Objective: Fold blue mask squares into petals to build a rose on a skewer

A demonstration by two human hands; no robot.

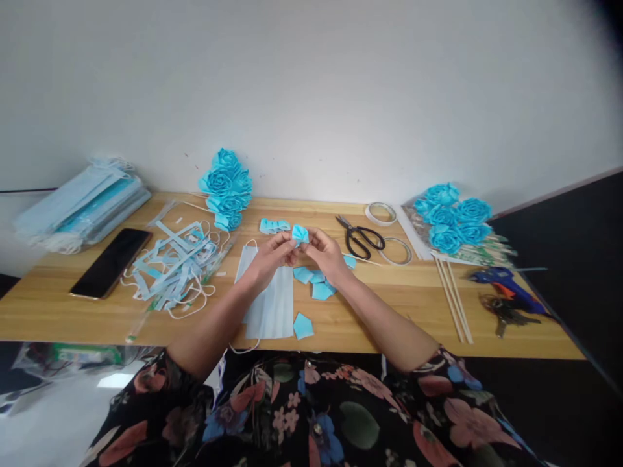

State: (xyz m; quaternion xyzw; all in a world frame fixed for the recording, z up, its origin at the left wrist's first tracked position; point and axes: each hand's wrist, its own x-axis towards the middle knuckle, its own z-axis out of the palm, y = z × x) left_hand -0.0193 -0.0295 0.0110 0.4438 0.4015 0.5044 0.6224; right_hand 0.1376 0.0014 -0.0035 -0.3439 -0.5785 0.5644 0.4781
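Note:
Between my two hands, above the middle of the table, is a small blue fabric petal point(300, 234). My left hand point(272, 257) pinches its left side, and my right hand point(324, 251) grips its right side. Under my left wrist lies a pale blue face mask point(272, 301) with white ear loops. Several cut blue petals point(321, 285) are scattered beneath my right hand, and one five-sided petal point(303, 325) rests nearer the table's front edge. Just beyond my hands sits a row of curled petals point(275, 226).
Black-handled scissors point(363, 237) and tape rolls point(381, 213) lie right of my hands. Farther right are blue flowers point(445, 217), wooden sticks point(453, 301), a glue gun point(509, 285) and keys point(506, 312). Leftward are mask scraps point(175, 266), a phone point(111, 263), stacked masks point(87, 204) and a flower bunch point(226, 188).

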